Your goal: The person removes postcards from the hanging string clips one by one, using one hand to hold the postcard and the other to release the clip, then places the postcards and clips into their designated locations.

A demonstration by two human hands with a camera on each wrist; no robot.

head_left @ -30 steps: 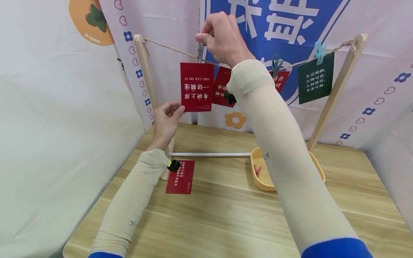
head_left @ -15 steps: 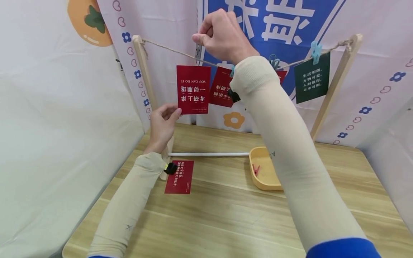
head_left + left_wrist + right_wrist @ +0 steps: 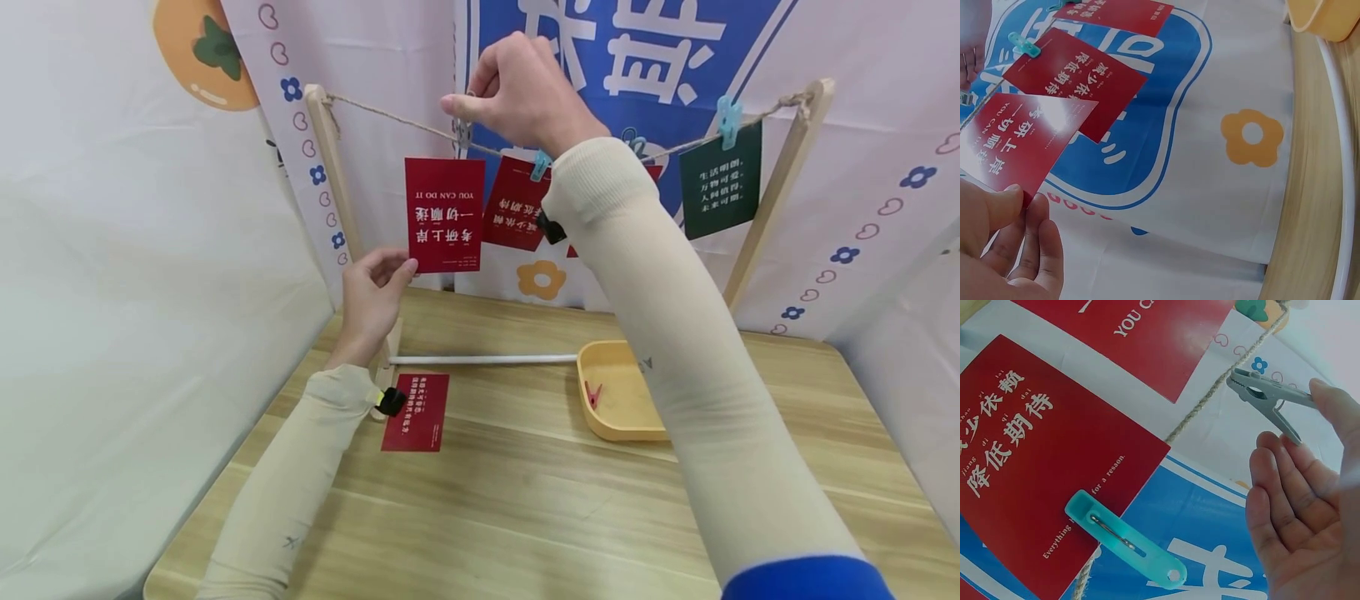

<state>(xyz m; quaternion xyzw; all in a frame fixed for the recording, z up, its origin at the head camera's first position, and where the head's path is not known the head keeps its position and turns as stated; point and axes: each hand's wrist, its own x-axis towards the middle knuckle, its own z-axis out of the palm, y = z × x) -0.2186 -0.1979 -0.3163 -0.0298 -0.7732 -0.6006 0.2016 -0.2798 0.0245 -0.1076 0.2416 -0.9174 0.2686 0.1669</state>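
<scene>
From the head view, pinching a lower corner of the held red card [image 3: 446, 217] between thumb and fingers of the left hand [image 3: 370, 296], showing its white print upside down. Presenting it upright just below the twine [image 3: 397, 118], near the left wooden post [image 3: 337, 167]. Grasping a grey clothespin [image 3: 462, 132] in the right hand [image 3: 532, 100], lining it up above the card's top edge without touching. Just beside, seeing a hanging red card [image 3: 512, 204] dangling from a turquoise clip [image 3: 540, 166]; farther right, seeing a dark green card [image 3: 722, 183] hanging from a light-blue clip [image 3: 728, 123]. Below, seeing a flat red card [image 3: 416, 417] lying on the table [image 3: 525, 500], and a pink clip [image 3: 593, 395] resting in a yellow basket [image 3: 626, 434].

From the left wrist, pressing the thumb on the front of the held red card's corner, bracing with fingertips behind. Catching glare on its face, and partly overlapping the hanging red card from this angle.

From the right wrist, squeezing the grey clothespin between thumb and fingertips, meeting the twine with its jaws, being unable to tell any bite. Standing apart from the held red card's corner.
</scene>
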